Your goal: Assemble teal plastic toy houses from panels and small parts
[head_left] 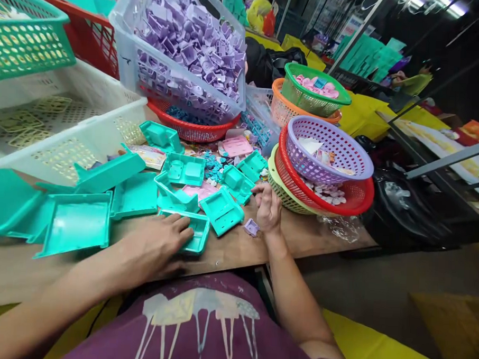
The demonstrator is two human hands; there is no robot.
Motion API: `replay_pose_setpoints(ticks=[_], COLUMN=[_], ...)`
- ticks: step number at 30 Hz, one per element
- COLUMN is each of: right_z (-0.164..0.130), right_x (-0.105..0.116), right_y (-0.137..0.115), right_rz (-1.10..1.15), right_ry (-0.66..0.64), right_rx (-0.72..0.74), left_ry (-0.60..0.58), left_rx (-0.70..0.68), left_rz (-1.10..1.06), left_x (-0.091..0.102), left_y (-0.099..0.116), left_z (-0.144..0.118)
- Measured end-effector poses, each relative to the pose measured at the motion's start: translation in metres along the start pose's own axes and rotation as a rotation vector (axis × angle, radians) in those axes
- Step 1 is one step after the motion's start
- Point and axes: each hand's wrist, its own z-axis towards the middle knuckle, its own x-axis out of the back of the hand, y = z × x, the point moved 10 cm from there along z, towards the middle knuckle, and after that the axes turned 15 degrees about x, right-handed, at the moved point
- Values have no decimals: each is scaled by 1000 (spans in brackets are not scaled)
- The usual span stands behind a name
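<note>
My left hand (157, 243) lies on a shallow teal plastic tray (197, 236) at the front of the wooden table (260, 249), fingers spread over its near side. My right hand (267, 207) rests on the table with its fingers curled, beside a small purple plastic part (251, 227) and next to a teal tray piece (222, 211). Whether the right hand holds anything small is hidden. Several more teal tray pieces (183, 169) lie scattered ahead of both hands.
A tilted white crate of purple parts (185, 45) leans on a red basket (192, 129). A white crate (59, 124) and green basket (23, 32) stand left. Stacked purple, red and yellow baskets (327, 167) sit right, near the table's edge. Green and orange baskets (314, 93) stand behind.
</note>
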Motion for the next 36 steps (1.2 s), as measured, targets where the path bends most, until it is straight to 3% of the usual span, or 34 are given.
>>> replay_pose_setpoints(ticks=[3, 6, 9, 13, 16, 20, 23, 25, 28, 31, 36], right_z=[-32, -46, -54, -67, -76, -73, -64, -58, -49, -43, -39], right_x=[-2, 0, 18, 29, 28, 37, 45, 37, 6, -25, -47], right_y=[45, 69, 69, 52, 45, 40, 17, -9, -58, -94, -103], right_rz=[35, 75, 56, -72, -127, -94, 87, 259, 451, 446, 332], right_ry=[-14, -76, -94, -230, -299, -200, -32, 21, -61, -173, -236], right_rx=[-128, -169, -144, 12, 102, 39, -35, -39, 43, 174, 278], left_ry=[-34, -26, 60, 279, 288, 231, 167, 144, 76, -12, 2], left_rx=[55, 141, 194, -16, -92, -84, -65, 11, 201, 325, 335], left_rz=[65, 54, -24, -90, -20, 38, -57, -224, -570, -799, -886], left_x=[-25, -26, -14, 4, -2, -11, -6, 5, 11, 2, -6], left_y=[3, 5, 8, 21, 15, 4, 1, -6, -26, -38, -42], left_z=[8, 18, 18, 0, -9, -9, -9, -8, -6, -4, -5])
